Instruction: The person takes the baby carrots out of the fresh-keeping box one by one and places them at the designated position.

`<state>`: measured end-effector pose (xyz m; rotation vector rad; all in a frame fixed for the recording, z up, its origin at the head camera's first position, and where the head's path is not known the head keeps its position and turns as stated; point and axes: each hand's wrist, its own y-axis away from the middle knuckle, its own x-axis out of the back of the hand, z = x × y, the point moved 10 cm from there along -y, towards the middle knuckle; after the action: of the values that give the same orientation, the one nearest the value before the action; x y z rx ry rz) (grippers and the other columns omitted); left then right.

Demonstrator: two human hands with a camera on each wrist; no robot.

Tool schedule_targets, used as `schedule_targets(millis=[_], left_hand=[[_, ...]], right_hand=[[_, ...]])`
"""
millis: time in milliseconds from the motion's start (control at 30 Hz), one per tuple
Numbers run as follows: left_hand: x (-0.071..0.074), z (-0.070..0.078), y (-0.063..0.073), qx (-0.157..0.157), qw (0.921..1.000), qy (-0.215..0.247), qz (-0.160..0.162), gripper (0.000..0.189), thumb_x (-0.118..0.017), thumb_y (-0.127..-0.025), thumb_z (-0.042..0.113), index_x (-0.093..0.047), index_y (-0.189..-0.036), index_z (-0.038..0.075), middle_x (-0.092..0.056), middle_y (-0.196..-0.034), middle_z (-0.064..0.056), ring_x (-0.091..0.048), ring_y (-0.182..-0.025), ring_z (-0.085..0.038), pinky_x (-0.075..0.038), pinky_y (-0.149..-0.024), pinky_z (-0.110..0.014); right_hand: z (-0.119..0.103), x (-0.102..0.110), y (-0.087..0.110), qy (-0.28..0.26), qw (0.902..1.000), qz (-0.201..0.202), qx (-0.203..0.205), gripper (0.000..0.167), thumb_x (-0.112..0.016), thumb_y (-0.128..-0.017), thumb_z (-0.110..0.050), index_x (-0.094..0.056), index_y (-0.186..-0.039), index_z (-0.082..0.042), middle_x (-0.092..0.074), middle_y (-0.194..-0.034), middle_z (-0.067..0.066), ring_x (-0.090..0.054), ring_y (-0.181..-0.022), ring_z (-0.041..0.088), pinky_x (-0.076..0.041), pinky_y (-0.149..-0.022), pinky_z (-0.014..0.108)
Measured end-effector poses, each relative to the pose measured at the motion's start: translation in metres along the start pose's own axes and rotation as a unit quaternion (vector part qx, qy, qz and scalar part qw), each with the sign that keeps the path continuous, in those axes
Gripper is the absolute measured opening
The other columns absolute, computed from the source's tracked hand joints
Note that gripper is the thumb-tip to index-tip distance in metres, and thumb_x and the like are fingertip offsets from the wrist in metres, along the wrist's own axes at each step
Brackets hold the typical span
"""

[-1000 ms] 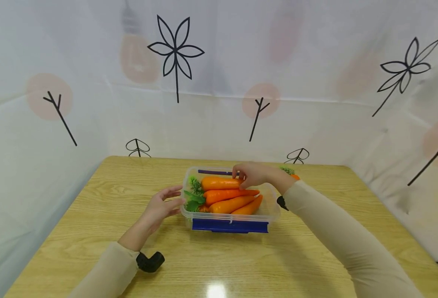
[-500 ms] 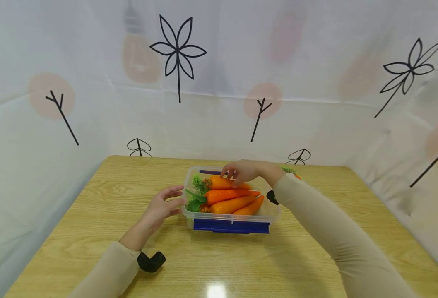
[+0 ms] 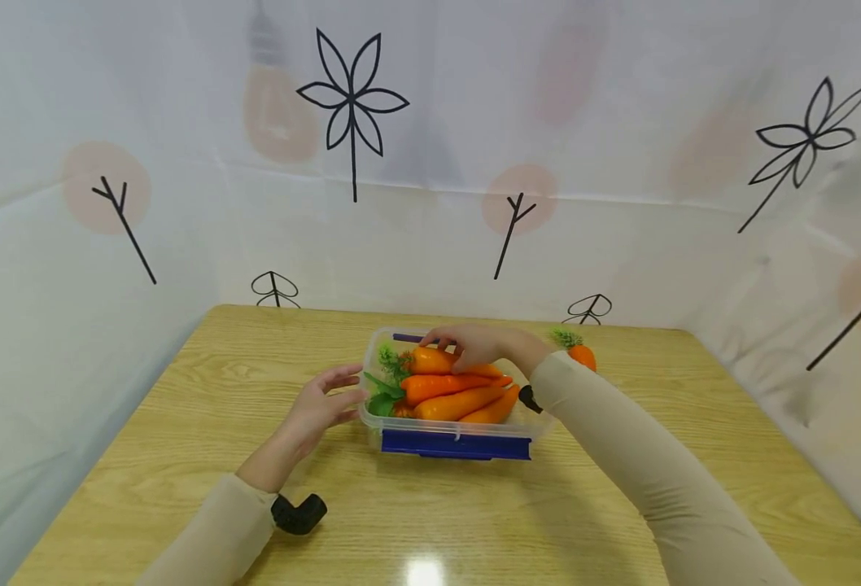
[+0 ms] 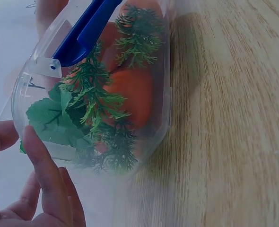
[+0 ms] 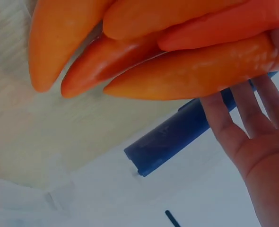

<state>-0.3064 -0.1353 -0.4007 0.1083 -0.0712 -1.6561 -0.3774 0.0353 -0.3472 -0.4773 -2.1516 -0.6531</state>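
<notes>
A clear plastic food container (image 3: 452, 425) with blue clips stands on the table, several orange carrots (image 3: 456, 403) lying inside with their green tops to the left. My right hand (image 3: 472, 345) reaches in from above and grips the rearmost carrot (image 3: 433, 360). In the right wrist view, that carrot (image 5: 191, 75) lies between the thumb at the edge and the fingers (image 5: 220, 116) along its far side. At the container's left end, my left hand (image 3: 313, 409) touches the wall with extended fingers. The left wrist view shows its fingertips (image 4: 33, 137) against a corner below the leafy tops (image 4: 56, 120).
Another carrot (image 3: 583, 356) with a green top lies on the wooden table (image 3: 416, 505) behind my right forearm, partly hidden. A white patterned cloth (image 3: 430, 244) hangs behind the table and at its sides. Each wrist bears a black mount (image 3: 299, 514).
My right hand has moved left along the rear carrot, and that carrot has shifted slightly right in the container. The carrot behind the forearm shows more now. My left hand keeps its place.
</notes>
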Motion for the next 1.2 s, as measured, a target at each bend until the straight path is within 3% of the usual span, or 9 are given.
schedule_targets(millis=[233,500,1200], left_hand=[[0.0,-0.001,-0.001,0.0,1.0,-0.001,0.001,0.049,-0.064,-0.088,0.007,-0.048,-0.134,0.003,-0.043,-0.131,-0.02,-0.059,-0.093,-0.02,-0.051,-0.079,-0.033],[-0.002,0.002,0.001,-0.001,1.0,-0.006,0.0,0.047,-0.062,-0.089,0.006,-0.048,-0.134,0.004,-0.043,-0.13,-0.02,-0.058,-0.098,-0.026,-0.052,-0.079,-0.034],[-0.002,0.004,0.004,0.005,1.0,-0.007,0.004,0.048,-0.063,-0.089,0.008,-0.048,-0.134,0.004,-0.042,-0.131,-0.02,-0.056,-0.102,-0.031,-0.051,-0.08,-0.034]], right_hand=[[-0.002,0.007,0.001,0.024,0.9993,0.026,0.006,0.054,-0.059,-0.085,0.003,-0.045,-0.135,-0.011,-0.049,-0.127,0.014,-0.051,-0.106,0.025,-0.047,-0.087,0.033],[-0.007,0.018,0.015,0.057,0.9973,0.045,-0.007,0.054,-0.063,-0.085,-0.001,-0.046,-0.134,-0.015,-0.053,-0.121,0.014,-0.057,-0.099,0.024,-0.048,-0.085,0.034],[-0.008,0.054,0.067,0.011,0.99,0.14,-0.005,0.057,-0.065,-0.082,-0.002,-0.044,-0.134,-0.015,-0.056,-0.115,0.015,-0.061,-0.094,0.026,-0.053,-0.075,0.034]])
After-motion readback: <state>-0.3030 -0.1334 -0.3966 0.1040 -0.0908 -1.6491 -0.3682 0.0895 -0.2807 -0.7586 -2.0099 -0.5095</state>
